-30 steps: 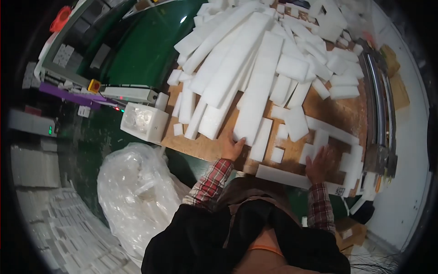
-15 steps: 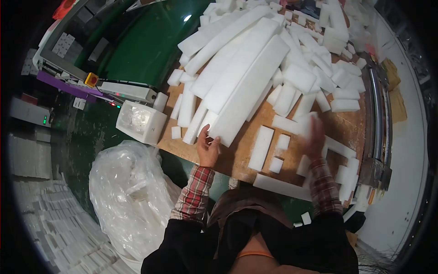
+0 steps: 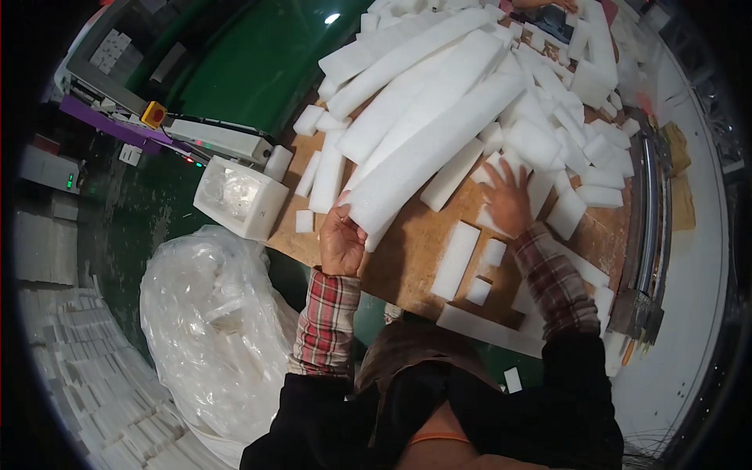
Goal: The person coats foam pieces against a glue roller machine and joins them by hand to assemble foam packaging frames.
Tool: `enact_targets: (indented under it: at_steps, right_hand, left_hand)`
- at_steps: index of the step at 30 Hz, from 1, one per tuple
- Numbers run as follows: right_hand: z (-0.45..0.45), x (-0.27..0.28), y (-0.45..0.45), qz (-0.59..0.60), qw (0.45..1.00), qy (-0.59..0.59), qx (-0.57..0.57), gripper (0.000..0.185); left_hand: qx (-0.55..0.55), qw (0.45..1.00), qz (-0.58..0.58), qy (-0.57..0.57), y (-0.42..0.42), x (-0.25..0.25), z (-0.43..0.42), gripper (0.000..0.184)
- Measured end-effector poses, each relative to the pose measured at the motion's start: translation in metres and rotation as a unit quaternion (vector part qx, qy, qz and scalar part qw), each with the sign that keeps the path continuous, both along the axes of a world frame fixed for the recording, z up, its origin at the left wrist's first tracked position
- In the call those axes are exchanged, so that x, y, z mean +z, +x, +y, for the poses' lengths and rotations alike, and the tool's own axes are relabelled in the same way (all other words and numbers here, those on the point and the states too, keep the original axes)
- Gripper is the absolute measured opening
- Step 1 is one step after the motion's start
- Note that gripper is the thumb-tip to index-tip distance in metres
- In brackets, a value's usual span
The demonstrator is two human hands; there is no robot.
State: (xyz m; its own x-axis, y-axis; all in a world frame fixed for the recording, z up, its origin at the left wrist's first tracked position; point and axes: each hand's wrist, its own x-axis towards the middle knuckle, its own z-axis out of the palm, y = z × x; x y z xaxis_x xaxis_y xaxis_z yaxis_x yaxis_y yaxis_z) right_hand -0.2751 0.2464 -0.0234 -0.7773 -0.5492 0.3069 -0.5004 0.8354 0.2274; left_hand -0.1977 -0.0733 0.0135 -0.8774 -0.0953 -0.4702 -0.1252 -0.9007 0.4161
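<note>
My left hand (image 3: 342, 239) grips the near end of a long white foam plank (image 3: 439, 145), its fingers curled at the plank's left corner. That plank is tilted, with its near end raised off the table, and other long planks lie behind it. To the right, my right hand (image 3: 509, 196) has its fingers spread over white foam pieces, touching one foam block (image 3: 492, 222) that is partly hidden under it. Nearer to me lie a flat foam bar (image 3: 455, 260) and two small foam cubes, one of them a cube (image 3: 479, 291) by the bar.
Many foam offcuts (image 3: 583, 157) are heaped on the wooden table (image 3: 407, 266). A hollow foam box (image 3: 239, 196) stands at its left corner, above a large clear plastic bag (image 3: 219, 337). Metal rollers (image 3: 646, 227) edge the right side. Another person's hand (image 3: 540, 3) shows at the far end.
The plank's near end has been lifted and turned by my left hand. My right hand has moved left and away from me, onto the foam pieces. Another person's hand has come into view.
</note>
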Motion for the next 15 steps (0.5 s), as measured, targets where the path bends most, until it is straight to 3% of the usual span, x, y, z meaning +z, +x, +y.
enact_targets:
  at_steps: [2, 4, 5, 6, 7, 9, 10, 12, 14, 15]
  right_hand:
    - [0.034, -0.01, -0.018, 0.008, 1.0, 0.029, -0.007, 0.04]
    - [0.062, 0.004, -0.026, -0.061, 0.995, -0.031, -0.067, 0.039]
    - [0.074, 0.015, -0.029, -0.132, 0.967, -0.189, -0.104, 0.038]
    - [0.084, 0.026, -0.031, -0.197, 0.908, -0.342, -0.138, 0.037]
    - [0.094, 0.035, -0.029, -0.196, 0.91, -0.339, -0.139, 0.037]
    - [0.106, 0.051, -0.026, -0.117, 0.987, -0.03, -0.108, 0.033]
    - [0.101, 0.06, -0.029, -0.115, 0.987, -0.032, -0.106, 0.033]
    - [0.089, 0.077, -0.031, -0.099, 0.979, -0.165, -0.062, 0.033]
    - [0.083, 0.109, -0.022, -0.08, 0.954, -0.287, -0.034, 0.033]
    - [0.067, 0.142, -0.01, -0.121, 0.933, -0.333, -0.064, 0.031]
  left_hand:
    - [-0.008, 1.0, -0.006, 0.027, 0.006, 0.001, -0.002, 0.038]
    - [-0.015, 0.998, -0.012, 0.061, 0.014, -0.002, 0.0, 0.038]
    - [-0.016, 0.998, -0.014, 0.066, 0.019, -0.009, 0.003, 0.038]
    - [-0.043, 0.999, -0.009, 0.007, 0.024, -0.021, 0.005, 0.038]
    - [-0.069, 0.996, -0.001, -0.053, 0.028, -0.034, 0.007, 0.038]
    - [-0.116, 0.977, 0.016, -0.178, 0.035, -0.048, 0.011, 0.039]
    - [-0.156, 0.96, 0.014, -0.231, 0.039, -0.047, 0.018, 0.039]
    - [-0.198, 0.937, 0.009, -0.286, 0.047, -0.056, 0.019, 0.038]
    - [-0.23, 0.875, 0.103, -0.413, 0.049, -0.086, 0.012, 0.038]
    - [-0.229, 0.863, 0.085, -0.443, 0.046, -0.082, 0.008, 0.037]
